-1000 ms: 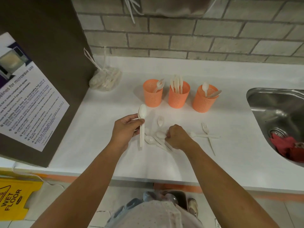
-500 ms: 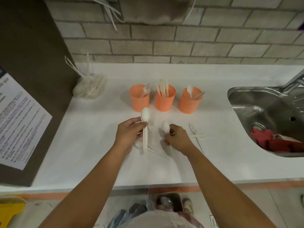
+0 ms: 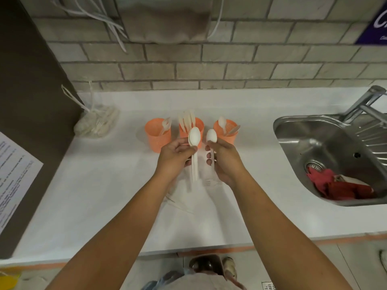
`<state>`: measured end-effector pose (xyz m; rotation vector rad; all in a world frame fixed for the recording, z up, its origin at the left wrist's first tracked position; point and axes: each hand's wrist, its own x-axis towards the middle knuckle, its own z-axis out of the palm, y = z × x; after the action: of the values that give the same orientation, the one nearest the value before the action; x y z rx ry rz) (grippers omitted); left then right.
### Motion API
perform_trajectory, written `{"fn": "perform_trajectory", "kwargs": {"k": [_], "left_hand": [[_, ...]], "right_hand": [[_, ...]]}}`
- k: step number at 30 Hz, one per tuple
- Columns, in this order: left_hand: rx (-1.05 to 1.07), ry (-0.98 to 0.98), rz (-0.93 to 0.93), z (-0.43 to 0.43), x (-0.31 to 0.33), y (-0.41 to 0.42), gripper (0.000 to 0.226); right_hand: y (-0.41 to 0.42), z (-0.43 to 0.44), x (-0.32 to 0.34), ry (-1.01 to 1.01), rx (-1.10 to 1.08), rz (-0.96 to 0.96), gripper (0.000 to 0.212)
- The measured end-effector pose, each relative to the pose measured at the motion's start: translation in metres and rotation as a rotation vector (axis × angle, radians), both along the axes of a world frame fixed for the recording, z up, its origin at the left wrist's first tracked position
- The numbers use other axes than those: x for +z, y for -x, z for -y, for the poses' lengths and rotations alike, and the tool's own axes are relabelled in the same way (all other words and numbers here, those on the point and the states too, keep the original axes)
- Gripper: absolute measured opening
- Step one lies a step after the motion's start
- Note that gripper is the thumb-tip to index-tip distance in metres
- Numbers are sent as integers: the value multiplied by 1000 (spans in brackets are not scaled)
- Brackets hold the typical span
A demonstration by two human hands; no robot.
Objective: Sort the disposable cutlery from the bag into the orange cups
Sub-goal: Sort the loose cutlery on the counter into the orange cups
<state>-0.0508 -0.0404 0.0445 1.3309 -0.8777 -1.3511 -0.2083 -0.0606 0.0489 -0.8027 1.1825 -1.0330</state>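
The left hand [image 3: 176,158] pinches a bundle of spoons [image 3: 194,136] by the handles, bowls up, probably to collect one kind together. The right hand [image 3: 225,160] curls around a single spoon [image 3: 212,136] close beside it. Both are in front of the orange cups [image 3: 157,139] on the worktop [image 3: 104,185]. The bag [image 3: 96,124] lies far left.

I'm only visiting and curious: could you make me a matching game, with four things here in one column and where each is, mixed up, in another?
Things
1 bag
2 red cloth
3 cups
4 spoons

Places
a in the sink
b held in the left hand and right hand
c beside the dark panel
d in a row on the counter

Pairs: 1-c, 2-a, 3-d, 4-b
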Motion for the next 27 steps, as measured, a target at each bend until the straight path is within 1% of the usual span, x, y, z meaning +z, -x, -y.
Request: {"fn": "perform_trajectory", "kwargs": {"k": [2,4,8,11,13,16,19,22,24,27], "left_hand": [[8,25,16,11,5,12,30],[11,44,31,23,10,23,30],[-14,110,41,43,26,51,33],[-51,181,121,58,37,71,43],[-73,207,185,67,42,77,45],[-89,206,247,83,50,87,43],[-91,205,297,100,57,93,39],[-92,204,313,114,60,98,31],[-57,199,324,120,61,102,24],[50,188,360,127,59,106,18]], "right_hand": [[10,10,11,-39,-39,79,27],[22,21,18,-21,-55,83,30],[47,38,29,105,-27,-35,19],[65,59,37,155,-38,-72,28],[71,71,40,210,-25,-133,31],[79,88,49,298,5,-265,25],[86,102,58,338,15,-325,16],[89,119,57,370,12,-387,12],[88,129,53,379,3,-429,11],[85,141,49,360,-9,-445,12]]}}
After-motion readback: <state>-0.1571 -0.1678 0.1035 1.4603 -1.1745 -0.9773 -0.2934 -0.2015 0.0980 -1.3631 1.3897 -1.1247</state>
